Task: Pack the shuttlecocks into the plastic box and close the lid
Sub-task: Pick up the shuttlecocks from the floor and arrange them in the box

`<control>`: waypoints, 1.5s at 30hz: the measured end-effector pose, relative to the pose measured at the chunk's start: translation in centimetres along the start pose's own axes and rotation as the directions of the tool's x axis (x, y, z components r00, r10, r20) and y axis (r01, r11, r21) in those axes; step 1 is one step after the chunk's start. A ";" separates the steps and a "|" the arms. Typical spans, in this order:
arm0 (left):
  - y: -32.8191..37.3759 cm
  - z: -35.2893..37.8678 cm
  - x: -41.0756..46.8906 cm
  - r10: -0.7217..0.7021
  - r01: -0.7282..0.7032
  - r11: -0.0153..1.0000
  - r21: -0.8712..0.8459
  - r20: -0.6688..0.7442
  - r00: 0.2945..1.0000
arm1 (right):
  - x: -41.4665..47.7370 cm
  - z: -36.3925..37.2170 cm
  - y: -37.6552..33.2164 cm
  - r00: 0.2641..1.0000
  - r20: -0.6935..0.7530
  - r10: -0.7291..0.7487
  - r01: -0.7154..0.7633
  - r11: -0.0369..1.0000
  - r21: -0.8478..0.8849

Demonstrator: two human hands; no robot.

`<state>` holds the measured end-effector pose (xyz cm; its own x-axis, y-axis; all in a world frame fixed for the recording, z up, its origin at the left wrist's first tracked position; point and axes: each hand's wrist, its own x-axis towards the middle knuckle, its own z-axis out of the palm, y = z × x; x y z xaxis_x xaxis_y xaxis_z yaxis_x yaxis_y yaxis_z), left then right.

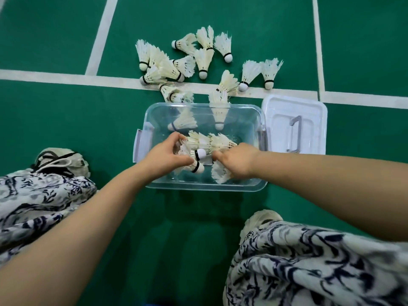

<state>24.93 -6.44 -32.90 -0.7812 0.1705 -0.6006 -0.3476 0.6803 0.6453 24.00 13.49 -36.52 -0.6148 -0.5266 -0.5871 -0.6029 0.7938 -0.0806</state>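
Note:
A clear plastic box [242,186] stands open on the green court floor in front of me. Both my hands are inside it. My left hand [164,154] grips white feather shuttlecocks [196,167] at the box's near left. My right hand [237,161] holds other shuttlecocks [219,173] at the near right. Two more shuttlecocks [183,122] lie at the far end of the box. Several loose shuttlecocks [203,59] lie scattered on the floor beyond the box. The white lid [309,111] lies flat on the floor just right of the box.
White court lines [66,77] cross the green floor behind the box. My knees in patterned blue-and-white cloth [39,199] sit at lower left and lower right, with a pale shoe [61,161] on the left and another [262,219] on the right.

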 end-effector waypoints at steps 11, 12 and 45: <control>-0.8 0.6 0.3 -0.045 0.044 0.999 0.021 0.047 0.998 | 1.2 1.1 0.1 0.984 0.167 0.061 -0.107 0.954 0.279; -0.8 0.6 0.3 -0.051 0.050 0.999 0.021 0.052 0.997 | 1.1 0.9 0.4 0.986 0.147 0.075 -0.123 0.926 0.356; 1.1 6.2 4.4 -0.103 0.106 0.994 0.000 0.224 0.969 | -6.5 -2.8 3.4 0.862 -0.293 0.413 -0.060 0.659 0.750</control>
<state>24.36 -0.47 -37.72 -0.6053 0.2548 -0.7542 -0.4281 0.6945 0.5782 24.51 18.79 -30.70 -0.9284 -0.2152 -0.3030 0.0215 0.7829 -0.6218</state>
